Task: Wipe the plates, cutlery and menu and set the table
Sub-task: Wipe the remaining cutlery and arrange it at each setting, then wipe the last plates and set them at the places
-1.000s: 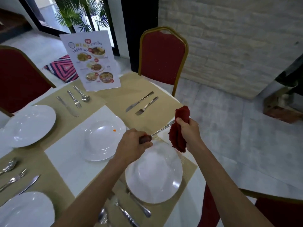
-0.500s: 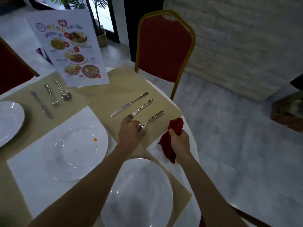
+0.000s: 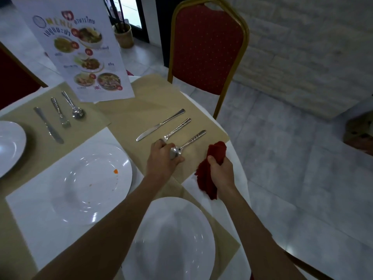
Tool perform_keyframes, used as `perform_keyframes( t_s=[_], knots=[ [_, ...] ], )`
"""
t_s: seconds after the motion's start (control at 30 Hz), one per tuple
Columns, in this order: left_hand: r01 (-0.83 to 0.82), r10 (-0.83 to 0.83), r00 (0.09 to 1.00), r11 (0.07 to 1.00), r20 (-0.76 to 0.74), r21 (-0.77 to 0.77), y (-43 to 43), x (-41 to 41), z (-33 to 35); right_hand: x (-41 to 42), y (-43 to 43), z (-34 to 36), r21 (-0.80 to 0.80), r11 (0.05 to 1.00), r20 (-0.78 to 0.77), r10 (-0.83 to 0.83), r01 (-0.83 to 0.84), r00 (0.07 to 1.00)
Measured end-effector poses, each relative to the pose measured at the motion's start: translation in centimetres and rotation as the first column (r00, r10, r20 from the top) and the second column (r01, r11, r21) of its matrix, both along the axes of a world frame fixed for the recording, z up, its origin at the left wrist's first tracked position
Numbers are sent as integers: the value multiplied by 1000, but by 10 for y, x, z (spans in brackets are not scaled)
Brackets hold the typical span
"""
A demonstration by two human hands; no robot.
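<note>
- The spoon (image 3: 188, 142) lies on the beige placemat (image 3: 141, 110), the last of a row with the fork (image 3: 177, 128) and the table knife (image 3: 159, 125). Its handle points toward the red chair (image 3: 207, 47).
- My left hand (image 3: 163, 158) is at the bowl end. Its fingers (image 3: 159, 145) are curled and pinch the spoon bowl together with the thumb.
- To do this step well, I would line the handle parallel to the fork and leave the same gap as between fork and knife. Then I would open the fingers straight upward, so that the spoon does not turn.
- I would also touch the wiped bowl as little as possible, since bare fingers may leave marks on it.
- My right hand (image 3: 221, 170) grips the red cloth (image 3: 203, 178) in a closed fist, just beside the corner of the placemat, near the edge of the desk (image 3: 240, 168).
- The deep plate (image 3: 90, 182) with an orange crumb looks not yet wiped. I judge the cloth should go there next.
- One second ago the spoon was in the air above the near plate (image 3: 171, 239), with the cloth wrapped around its handle. Now it is down on the mat, and the cloth is off it and lower.
</note>
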State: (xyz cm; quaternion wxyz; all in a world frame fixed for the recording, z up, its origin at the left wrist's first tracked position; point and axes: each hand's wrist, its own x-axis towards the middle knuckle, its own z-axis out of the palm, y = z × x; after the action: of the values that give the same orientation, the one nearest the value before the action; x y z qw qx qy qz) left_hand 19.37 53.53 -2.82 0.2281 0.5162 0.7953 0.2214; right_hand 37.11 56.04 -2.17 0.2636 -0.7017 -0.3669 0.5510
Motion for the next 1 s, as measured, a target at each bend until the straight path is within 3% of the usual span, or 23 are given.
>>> perform_keyframes(
  t_s=[0.4, 0.57, 0.7, 0.8, 0.87, 0.93, 1.0],
  knots=[
    [-33, 36, 997, 998, -63, 54, -11, -9, 1, 6, -12, 17, -19, 1000, -48, 2, -3, 999],
    [-237, 247, 966, 964, -76, 122, -62, -28, 29, -14, -25, 49, -38, 990, -175, 127, -136, 976],
    [-492, 513, 849, 855, -125, 164, -131, -79, 37, -45, -51, 69, -13, 958, -238, 274, -285, 932],
    [-771, 777, 620, 629, -112, 95, -180, -114, 38, -64, -72, 80, -29, 936, -269, 331, -351, 905],
    [-864, 864, 504, 504, -16, -11, -201, -126, 37, -73, -89, 85, -19, 919, -257, 377, -395, 890],
    [-869, 878, 460, 476, 134, -136, -209, -133, 29, -82, -107, 89, -1, 912, -231, 399, -410, 888],
    [-821, 848, 470, 522, 247, -231, -211, -137, 22, -88, -125, 93, 23, 912, -216, 405, -410, 888]
  ],
)
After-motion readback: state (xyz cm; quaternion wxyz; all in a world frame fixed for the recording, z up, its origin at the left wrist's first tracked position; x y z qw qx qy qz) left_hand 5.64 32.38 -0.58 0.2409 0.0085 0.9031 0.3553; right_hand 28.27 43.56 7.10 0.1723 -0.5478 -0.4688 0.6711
